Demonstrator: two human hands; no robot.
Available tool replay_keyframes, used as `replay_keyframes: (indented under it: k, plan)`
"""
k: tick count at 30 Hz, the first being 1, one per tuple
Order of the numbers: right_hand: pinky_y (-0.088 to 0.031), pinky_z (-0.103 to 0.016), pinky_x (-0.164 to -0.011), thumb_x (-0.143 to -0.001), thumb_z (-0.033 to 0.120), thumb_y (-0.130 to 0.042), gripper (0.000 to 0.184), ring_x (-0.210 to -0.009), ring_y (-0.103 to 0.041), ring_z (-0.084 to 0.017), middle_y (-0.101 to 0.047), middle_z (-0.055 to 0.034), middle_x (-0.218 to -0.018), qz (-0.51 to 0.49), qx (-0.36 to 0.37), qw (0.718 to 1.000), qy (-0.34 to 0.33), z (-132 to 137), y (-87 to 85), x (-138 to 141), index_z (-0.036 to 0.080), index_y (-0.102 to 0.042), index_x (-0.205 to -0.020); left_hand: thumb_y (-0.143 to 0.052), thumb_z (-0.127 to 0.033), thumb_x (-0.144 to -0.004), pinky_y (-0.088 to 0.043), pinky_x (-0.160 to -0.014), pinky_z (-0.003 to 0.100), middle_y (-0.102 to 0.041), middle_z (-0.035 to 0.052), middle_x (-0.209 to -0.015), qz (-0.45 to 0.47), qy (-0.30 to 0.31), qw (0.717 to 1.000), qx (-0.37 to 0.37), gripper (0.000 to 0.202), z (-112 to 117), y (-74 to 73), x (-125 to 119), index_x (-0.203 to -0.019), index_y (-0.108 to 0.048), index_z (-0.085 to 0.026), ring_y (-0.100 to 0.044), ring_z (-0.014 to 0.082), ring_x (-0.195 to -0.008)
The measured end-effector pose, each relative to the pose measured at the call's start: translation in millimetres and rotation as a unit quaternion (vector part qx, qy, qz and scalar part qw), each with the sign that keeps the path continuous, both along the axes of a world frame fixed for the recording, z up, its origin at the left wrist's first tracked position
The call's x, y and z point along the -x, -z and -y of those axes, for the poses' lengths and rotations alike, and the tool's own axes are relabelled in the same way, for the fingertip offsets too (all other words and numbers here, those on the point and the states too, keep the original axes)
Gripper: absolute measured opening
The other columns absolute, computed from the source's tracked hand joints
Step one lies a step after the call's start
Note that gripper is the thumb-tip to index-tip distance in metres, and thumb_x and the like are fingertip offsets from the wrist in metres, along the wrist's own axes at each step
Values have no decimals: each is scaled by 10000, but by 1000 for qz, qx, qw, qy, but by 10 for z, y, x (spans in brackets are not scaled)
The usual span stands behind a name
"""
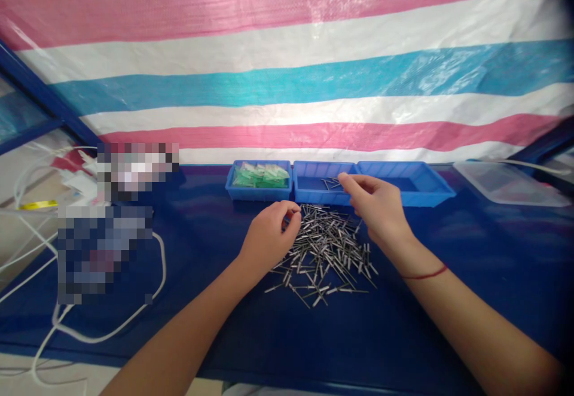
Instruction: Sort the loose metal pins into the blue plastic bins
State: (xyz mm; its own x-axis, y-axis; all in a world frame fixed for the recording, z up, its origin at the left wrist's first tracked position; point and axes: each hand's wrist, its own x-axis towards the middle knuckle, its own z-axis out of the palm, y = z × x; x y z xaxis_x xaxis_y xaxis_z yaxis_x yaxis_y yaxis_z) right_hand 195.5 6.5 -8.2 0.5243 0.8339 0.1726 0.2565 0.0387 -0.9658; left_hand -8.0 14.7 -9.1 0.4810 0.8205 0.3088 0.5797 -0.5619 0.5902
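Observation:
A loose pile of blind rivets (327, 246) lies on the blue table in front of me. My left hand (271, 231) is at the pile's left edge, its fingers curled and closed; whatever is between the fingertips is hidden. Over the front right part of the middle blue bin (314, 195), my right hand (379, 204) is closed in a pinch, and I cannot make out what it holds. A few rivets (330, 183) lie in that bin, close to the right fingertips.
Left of the middle bin, a small blue bin (259, 194) holds green-and-clear plastic packets (260, 176). Another blue bin (408, 191) stands at right, near a translucent plastic lid (506, 183). White cables (164, 264) lie at left. A striped plastic sheet (287, 85) hangs behind.

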Motion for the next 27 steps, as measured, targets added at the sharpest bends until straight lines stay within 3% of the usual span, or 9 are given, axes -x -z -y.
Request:
replay_keyframes:
  k: [6,11,20,27]
  plan:
    - [-402,-262,-460,-785,410,-604,269,-611,-575,-168,-665,-77,-770,10,-9,999,-34,84,92,-32,166,-689,-861,-463,-210,-908,-393,-771,321,-654,58,-972,-127,13,986,-103,227,-26,82,2,-1034,-652,-203,-543,194,-860]
    - [-451,-275,-559,-792,340,-575,223,-652,-582,-164,-664,-57,-759,36,-17,995,-87,179,105,100,150,-675,-849,-464,-290,-935,-358,-757,324,-654,45,-1052,-154,83,978,-113,257,-40,94,-43,-1079,-674,-257,-530,200,-947]
    - [-451,-285,-605,-813,296,-539,183,-699,-591,-177,-681,-54,-781,101,-13,987,-124,239,112,208,162,-663,-829,-534,-223,-883,-327,-750,340,-676,30,-993,-183,77,976,-91,223,-31,59,-44,-1024,-701,-263,-540,198,-899]
    - [-455,-298,-635,-835,268,-518,163,-735,-609,-190,-696,-60,-837,132,7,979,-155,284,133,256,176,-654,-838,-530,-349,-902,-327,-699,320,-657,26,-976,-209,65,973,-68,213,-41,54,-91,-889,-705,-227,-544,192,-874]
